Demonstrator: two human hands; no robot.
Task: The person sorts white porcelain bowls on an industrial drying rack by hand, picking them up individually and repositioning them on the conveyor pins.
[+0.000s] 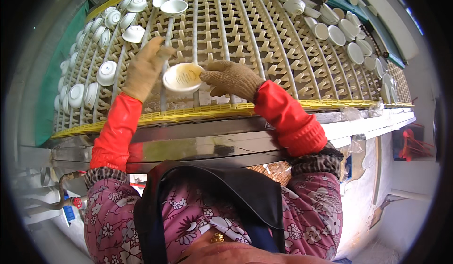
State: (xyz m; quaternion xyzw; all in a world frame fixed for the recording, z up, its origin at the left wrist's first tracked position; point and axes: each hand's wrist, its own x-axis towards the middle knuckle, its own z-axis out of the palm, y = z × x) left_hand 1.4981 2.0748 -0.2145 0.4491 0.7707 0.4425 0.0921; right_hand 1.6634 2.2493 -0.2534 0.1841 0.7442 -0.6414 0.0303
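My right hand (pixel 232 80), in a knitted tan glove, pinches the rim of a white bowl (pixel 175 78). The bowl's inside faces up, with a yellowish patch and some print in it. My left hand (pixel 143 71), also in a tan glove, reaches forward with its fingers stretched out and nothing in them. Its fingertips are close to a white bowl (pixel 133 34) that lies tipped on the pegged conveyor belt (pixel 245 52). To its left, another upturned bowl (pixel 106 73) rests between the pegs. Red sleeves cover both my forearms.
White bowls (pixel 76 95) stand in rows along the belt's left side. Small dishes (pixel 336 36) fill its right side. A yellow edge strip (pixel 188 113) and a metal ledge (pixel 198 148) run between the belt and me. At the lower left is a pipe with a red valve (pixel 76 202).
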